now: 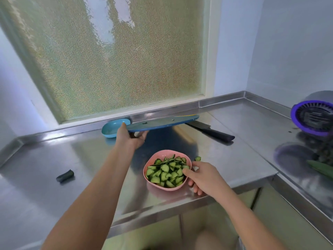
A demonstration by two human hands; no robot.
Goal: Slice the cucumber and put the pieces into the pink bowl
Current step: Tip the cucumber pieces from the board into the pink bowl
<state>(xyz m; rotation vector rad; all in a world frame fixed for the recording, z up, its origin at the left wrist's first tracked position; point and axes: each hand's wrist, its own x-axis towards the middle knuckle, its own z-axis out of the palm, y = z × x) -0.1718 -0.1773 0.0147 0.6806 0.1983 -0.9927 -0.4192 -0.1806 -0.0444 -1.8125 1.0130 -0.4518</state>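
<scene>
The left hand (132, 139) pinches the blue board (162, 123); the right hand (203, 175) grips the pink bowl (158, 187). The slices (165, 173) look wet and slippery, so hold the rim.

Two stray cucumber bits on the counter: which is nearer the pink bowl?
The small chunk just right of the pink bowl, by the right hand. The other, a dark end piece, lies far left.

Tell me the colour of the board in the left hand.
Blue, best seen in the head view: the board held by the left hand.
</scene>
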